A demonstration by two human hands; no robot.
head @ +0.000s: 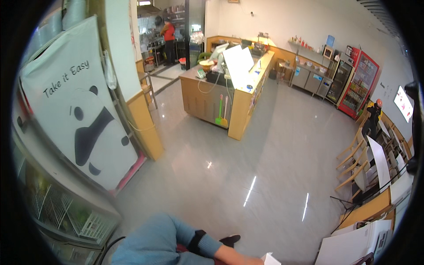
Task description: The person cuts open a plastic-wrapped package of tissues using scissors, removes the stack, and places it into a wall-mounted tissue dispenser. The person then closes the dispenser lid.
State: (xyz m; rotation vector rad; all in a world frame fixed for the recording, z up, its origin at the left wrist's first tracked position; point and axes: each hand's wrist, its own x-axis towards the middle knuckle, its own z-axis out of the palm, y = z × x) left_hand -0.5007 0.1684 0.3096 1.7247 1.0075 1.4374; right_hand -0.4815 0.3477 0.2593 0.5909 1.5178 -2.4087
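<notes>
A blue-grey sleeve with a black band around the forearm reaches in from the bottom left. At its end my left hand (250,261) is mostly cut off by the lower edge of the view. Right by it is the corner of a white object (271,259), perhaps paper or a box; whether the fingers grip it is hidden. My right hand is out of view. A dark shoe (231,239) shows on the grey tiled floor (212,195) just beyond the forearm.
A counter (207,106) with screens stands ahead. On the left are a panda banner (59,99) and a glass-fronted case (59,212). Along the right stand a red drinks fridge (359,82), wooden chairs (361,172), tables (379,162) and a seated person (373,116). Another person (169,36) stands in the kitchen.
</notes>
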